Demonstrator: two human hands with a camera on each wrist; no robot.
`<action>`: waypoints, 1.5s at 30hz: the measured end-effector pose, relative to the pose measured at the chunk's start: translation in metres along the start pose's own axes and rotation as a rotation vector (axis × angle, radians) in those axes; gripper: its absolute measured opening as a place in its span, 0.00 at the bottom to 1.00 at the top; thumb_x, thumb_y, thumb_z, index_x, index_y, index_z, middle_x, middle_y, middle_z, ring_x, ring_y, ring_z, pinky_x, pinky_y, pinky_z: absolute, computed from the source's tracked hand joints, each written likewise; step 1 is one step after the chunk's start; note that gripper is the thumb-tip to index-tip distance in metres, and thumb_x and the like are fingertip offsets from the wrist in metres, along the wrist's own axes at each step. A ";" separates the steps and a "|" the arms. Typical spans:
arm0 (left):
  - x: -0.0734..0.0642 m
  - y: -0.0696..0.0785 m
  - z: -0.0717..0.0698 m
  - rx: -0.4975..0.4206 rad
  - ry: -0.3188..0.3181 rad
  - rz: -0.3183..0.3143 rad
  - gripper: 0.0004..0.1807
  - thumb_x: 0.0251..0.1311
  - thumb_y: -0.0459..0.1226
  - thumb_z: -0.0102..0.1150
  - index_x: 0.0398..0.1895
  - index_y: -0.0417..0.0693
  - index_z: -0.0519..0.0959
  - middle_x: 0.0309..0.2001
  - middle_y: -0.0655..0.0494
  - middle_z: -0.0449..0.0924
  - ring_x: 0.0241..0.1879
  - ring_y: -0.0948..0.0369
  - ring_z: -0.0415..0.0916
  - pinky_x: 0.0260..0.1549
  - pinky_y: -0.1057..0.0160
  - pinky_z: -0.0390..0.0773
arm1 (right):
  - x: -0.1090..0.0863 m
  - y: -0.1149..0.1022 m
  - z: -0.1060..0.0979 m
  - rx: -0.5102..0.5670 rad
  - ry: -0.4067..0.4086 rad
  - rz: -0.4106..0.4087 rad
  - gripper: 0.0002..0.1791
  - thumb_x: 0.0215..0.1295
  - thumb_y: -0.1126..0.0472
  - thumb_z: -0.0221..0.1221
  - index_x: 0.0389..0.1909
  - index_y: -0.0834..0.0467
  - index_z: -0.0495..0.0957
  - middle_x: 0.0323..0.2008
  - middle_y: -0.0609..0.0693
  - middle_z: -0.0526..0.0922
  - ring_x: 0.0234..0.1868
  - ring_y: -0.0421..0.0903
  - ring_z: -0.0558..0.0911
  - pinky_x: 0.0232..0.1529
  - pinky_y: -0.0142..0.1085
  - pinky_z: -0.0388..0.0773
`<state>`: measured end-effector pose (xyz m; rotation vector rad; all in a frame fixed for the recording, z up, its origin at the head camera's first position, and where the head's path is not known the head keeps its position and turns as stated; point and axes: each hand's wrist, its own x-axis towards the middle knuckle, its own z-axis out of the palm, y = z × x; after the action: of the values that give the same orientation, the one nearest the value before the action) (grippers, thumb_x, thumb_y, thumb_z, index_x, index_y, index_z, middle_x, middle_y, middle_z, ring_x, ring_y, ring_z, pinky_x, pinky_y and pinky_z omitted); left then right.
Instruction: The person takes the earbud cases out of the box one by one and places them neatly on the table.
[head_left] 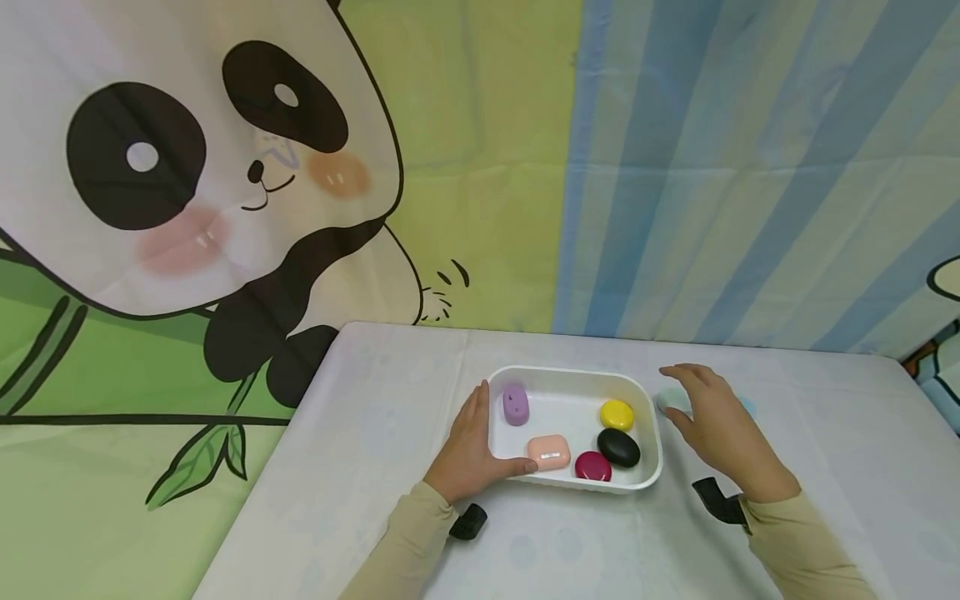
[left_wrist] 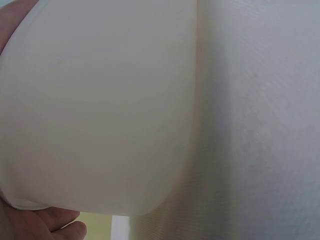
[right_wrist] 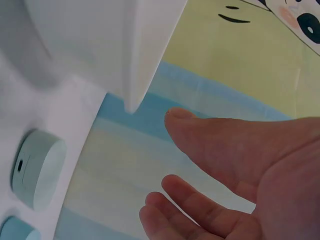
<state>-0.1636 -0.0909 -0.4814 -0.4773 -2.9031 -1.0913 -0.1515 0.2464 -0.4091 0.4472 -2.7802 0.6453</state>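
Observation:
A white tray holds several small rounded cases: a purple case, a pink earbud case, a yellow case, a black case and a magenta case. My left hand grips the tray's left end, thumb along the near rim and fingers at the left wall. Past the tray's right end hovers my right hand, fingers spread and holding nothing. Partly hidden beneath it lies a mint-green case with a small slot. A light blue case sits close beside that.
A white cloth covers the table under everything. Behind its far edge hangs a curtain with a panda print and blue stripes. A black wrist strap piece shows by the left sleeve, another by the right.

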 end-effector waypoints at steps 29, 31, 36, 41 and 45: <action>0.000 0.001 0.000 0.002 -0.009 -0.016 0.75 0.26 0.76 0.58 0.74 0.49 0.35 0.73 0.50 0.40 0.70 0.54 0.41 0.63 0.49 0.55 | 0.013 -0.067 0.049 0.078 -0.053 0.014 0.30 0.52 0.61 0.68 0.57 0.62 0.70 0.55 0.59 0.70 0.56 0.56 0.70 0.53 0.50 0.71; 0.000 0.001 0.000 0.001 -0.008 -0.014 0.75 0.26 0.76 0.58 0.74 0.49 0.35 0.73 0.50 0.40 0.70 0.54 0.41 0.63 0.50 0.56 | 0.014 -0.071 0.054 0.074 -0.043 0.000 0.30 0.51 0.60 0.68 0.56 0.62 0.71 0.55 0.58 0.71 0.57 0.55 0.69 0.54 0.48 0.71; 0.000 0.001 -0.001 0.002 -0.005 0.008 0.75 0.27 0.75 0.59 0.73 0.47 0.35 0.73 0.47 0.40 0.70 0.55 0.41 0.63 0.50 0.55 | 0.018 -0.079 0.066 0.083 -0.029 -0.016 0.29 0.51 0.61 0.68 0.55 0.62 0.72 0.53 0.58 0.73 0.56 0.55 0.70 0.54 0.47 0.70; 0.000 0.001 -0.003 -0.006 -0.033 0.013 0.75 0.28 0.73 0.62 0.73 0.50 0.31 0.73 0.47 0.38 0.71 0.54 0.38 0.63 0.49 0.54 | 0.019 -0.087 0.073 0.109 -0.028 -0.005 0.28 0.50 0.61 0.68 0.54 0.61 0.73 0.52 0.58 0.73 0.55 0.55 0.71 0.52 0.46 0.72; 0.001 0.001 -0.006 -0.017 -0.067 0.003 0.75 0.29 0.70 0.65 0.73 0.50 0.30 0.73 0.50 0.35 0.71 0.54 0.38 0.62 0.47 0.55 | 0.021 -0.092 0.078 0.137 -0.034 0.003 0.28 0.51 0.61 0.68 0.54 0.61 0.73 0.52 0.58 0.73 0.54 0.54 0.72 0.51 0.46 0.72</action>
<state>-0.1644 -0.0937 -0.4762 -0.5287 -2.9518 -1.1226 -0.1522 0.1265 -0.4347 0.4856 -2.7791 0.8399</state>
